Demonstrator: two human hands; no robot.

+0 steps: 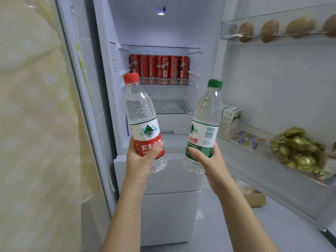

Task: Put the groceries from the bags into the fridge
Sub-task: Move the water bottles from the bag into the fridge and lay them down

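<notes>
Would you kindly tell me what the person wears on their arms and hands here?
Nothing that shows: the left hand and right hand are bare, with no gloves, rings or watch, and both forearms are uncovered down to the frame's edge, no sleeve in view. The thumbnails look short and unpainted.

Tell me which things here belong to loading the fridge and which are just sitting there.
Job: red-capped bottle in left hand; green-capped bottle in right hand; open fridge.
Just there: red cans, carton, gold-wrapped pieces.
</notes>
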